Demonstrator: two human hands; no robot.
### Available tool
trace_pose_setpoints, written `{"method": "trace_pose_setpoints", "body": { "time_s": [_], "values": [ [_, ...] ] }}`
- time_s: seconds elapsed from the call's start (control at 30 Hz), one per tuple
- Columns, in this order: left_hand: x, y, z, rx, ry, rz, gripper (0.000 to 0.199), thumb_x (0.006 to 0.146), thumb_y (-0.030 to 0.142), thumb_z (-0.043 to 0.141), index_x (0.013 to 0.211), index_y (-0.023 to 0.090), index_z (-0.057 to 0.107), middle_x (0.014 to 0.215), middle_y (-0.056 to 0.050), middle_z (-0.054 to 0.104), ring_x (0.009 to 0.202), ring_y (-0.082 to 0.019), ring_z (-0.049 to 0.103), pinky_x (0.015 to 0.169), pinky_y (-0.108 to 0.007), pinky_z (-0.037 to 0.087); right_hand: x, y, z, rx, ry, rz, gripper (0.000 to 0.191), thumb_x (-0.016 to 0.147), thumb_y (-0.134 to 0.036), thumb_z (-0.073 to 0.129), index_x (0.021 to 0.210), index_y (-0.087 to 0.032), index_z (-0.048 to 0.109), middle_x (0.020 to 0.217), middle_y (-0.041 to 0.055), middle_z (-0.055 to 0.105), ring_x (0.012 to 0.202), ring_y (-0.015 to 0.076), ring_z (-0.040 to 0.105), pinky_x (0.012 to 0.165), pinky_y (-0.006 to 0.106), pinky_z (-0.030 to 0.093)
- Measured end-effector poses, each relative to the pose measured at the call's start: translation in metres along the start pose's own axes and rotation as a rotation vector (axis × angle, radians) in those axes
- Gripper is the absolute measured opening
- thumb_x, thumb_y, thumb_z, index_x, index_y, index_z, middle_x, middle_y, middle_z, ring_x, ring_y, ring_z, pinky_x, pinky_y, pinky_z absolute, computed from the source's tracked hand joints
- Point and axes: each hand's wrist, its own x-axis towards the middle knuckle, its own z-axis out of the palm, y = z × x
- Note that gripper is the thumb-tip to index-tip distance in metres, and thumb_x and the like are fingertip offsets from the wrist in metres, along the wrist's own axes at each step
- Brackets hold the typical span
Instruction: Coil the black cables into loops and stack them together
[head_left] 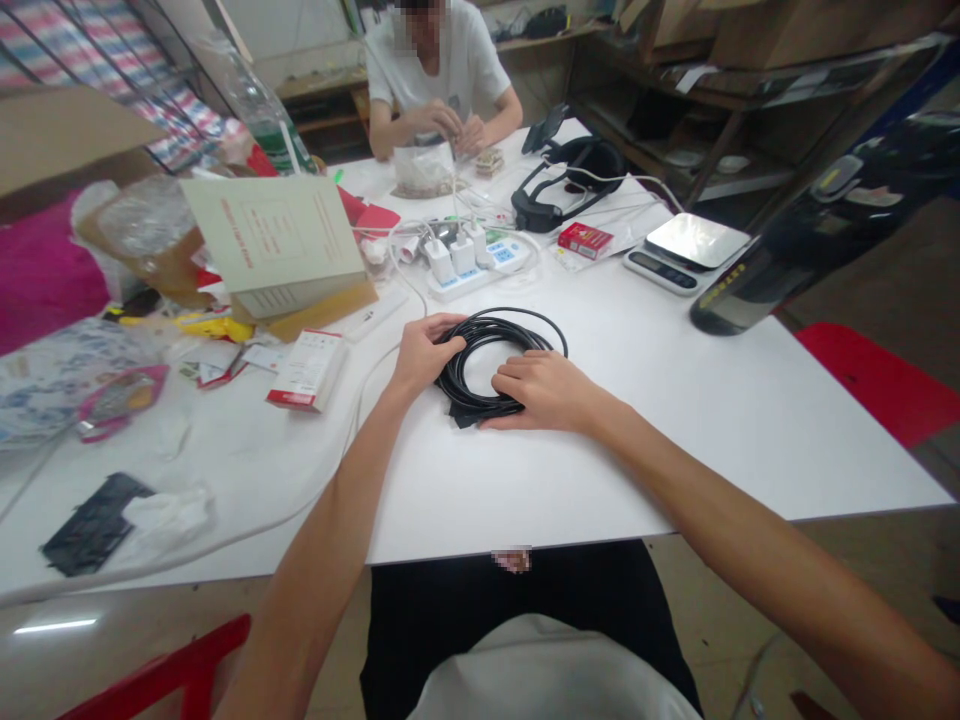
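A coil of black cable (474, 372) lies on the white table (465, 500) in front of me, wound in several loops around a bare middle. My left hand (429, 350) grips the coil's left side, thumb over the loops and fingers round the outer edge. On the right side, my right hand (544, 388) has its fingers curled over the loops. A dark connector end (465, 415) sticks out at the coil's near edge, between the hands. One loose loop arches above the rest at the back right.
Behind the coil stands a white power strip (480, 270) with plugs. A kitchen scale (686, 252), a dark bottle (739, 290) and a headset (547, 205) are right. A small box (309, 368) and clutter lie left. Across the table sits a person (442, 80), hands on small items.
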Motion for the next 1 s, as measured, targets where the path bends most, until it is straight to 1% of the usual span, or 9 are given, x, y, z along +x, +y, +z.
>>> {"method": "trace_pose_setpoints", "body": {
  "time_s": [0.23,0.33,0.43,0.5,0.6,0.67,0.77,0.87,1.0],
  "values": [
    [-0.001,0.001,0.003,-0.025,0.011,-0.01,0.034,0.069,0.019,0.075,0.103,0.016,0.085,0.104,-0.008,0.086,0.105,-0.029,0.081,0.104,-0.044,0.063,-0.003,0.002,0.005,0.017,0.032,-0.016,0.06,0.105,-0.07,0.052,0.086,-0.016,0.067,0.079,0.0055,0.068,0.066,0.0133,0.049,0.07,0.033,0.019],
    [-0.001,-0.001,0.003,-0.038,-0.044,-0.035,0.039,0.069,0.02,0.078,0.108,0.016,0.084,0.11,-0.01,0.085,0.11,-0.031,0.08,0.108,-0.046,0.061,-0.004,0.003,0.002,0.072,0.042,-0.002,0.061,0.102,-0.073,0.055,0.083,-0.017,0.065,0.078,0.0052,0.067,0.067,0.0137,0.05,0.07,0.032,0.022],
    [-0.001,-0.001,0.001,-0.07,-0.109,-0.042,0.047,0.068,0.019,0.08,0.115,0.016,0.082,0.117,-0.011,0.084,0.116,-0.033,0.079,0.113,-0.049,0.058,-0.005,0.003,-0.006,0.184,0.104,0.053,0.067,0.094,-0.084,0.058,0.082,-0.018,0.063,0.079,0.005,0.066,0.071,0.0154,0.053,0.072,0.032,0.031],
    [-0.001,-0.001,0.0,-0.088,-0.132,-0.033,0.049,0.068,0.018,0.08,0.117,0.016,0.082,0.12,-0.011,0.084,0.12,-0.034,0.078,0.118,-0.051,0.055,-0.005,0.005,-0.012,0.27,0.178,0.111,0.066,0.094,-0.084,0.057,0.085,-0.019,0.062,0.082,0.0056,0.067,0.077,0.017,0.057,0.077,0.032,0.038],
    [-0.001,-0.002,-0.001,-0.101,-0.142,-0.022,0.049,0.069,0.016,0.078,0.117,0.017,0.083,0.123,-0.01,0.083,0.123,-0.034,0.076,0.122,-0.052,0.052,-0.003,0.01,-0.016,0.338,0.311,0.264,0.057,0.107,-0.071,0.045,0.089,-0.02,0.061,0.086,0.0073,0.068,0.082,0.0183,0.058,0.084,0.034,0.042],
    [-0.001,-0.004,-0.001,-0.102,-0.133,-0.018,0.049,0.069,0.015,0.076,0.117,0.017,0.084,0.123,-0.01,0.083,0.124,-0.033,0.076,0.123,-0.051,0.051,-0.002,0.015,-0.015,0.348,0.413,0.413,0.054,0.111,-0.064,0.039,0.089,-0.02,0.06,0.086,0.0077,0.067,0.081,0.0184,0.057,0.084,0.035,0.042],
    [-0.001,-0.006,0.0,-0.097,-0.119,-0.013,0.046,0.069,0.015,0.077,0.115,0.018,0.085,0.123,-0.009,0.084,0.123,-0.033,0.076,0.122,-0.05,0.052,-0.001,0.022,-0.013,0.418,0.547,0.585,0.056,0.109,-0.067,0.041,0.086,-0.02,0.059,0.081,0.0058,0.065,0.077,0.0173,0.056,0.079,0.034,0.042],
    [-0.001,-0.006,0.001,-0.075,-0.075,-0.006,0.036,0.077,0.03,0.084,0.111,0.018,0.086,0.118,-0.01,0.084,0.117,-0.032,0.078,0.115,-0.048,0.055,-0.001,0.027,-0.012,0.501,0.629,0.67,0.061,0.108,-0.072,0.04,0.081,-0.02,0.058,0.075,0.0034,0.062,0.074,0.0155,0.055,0.072,0.031,0.042],
    [0.002,-0.005,0.001,-0.153,0.093,-0.027,0.037,0.088,0.052,0.079,0.106,0.019,0.083,0.109,-0.011,0.084,0.105,-0.027,0.078,0.099,-0.041,0.059,-0.001,0.028,-0.011,0.525,0.678,0.737,0.065,0.107,-0.075,0.041,0.077,-0.02,0.058,0.072,0.0028,0.061,0.072,0.0145,0.055,0.063,0.029,0.038]
  ]
}}
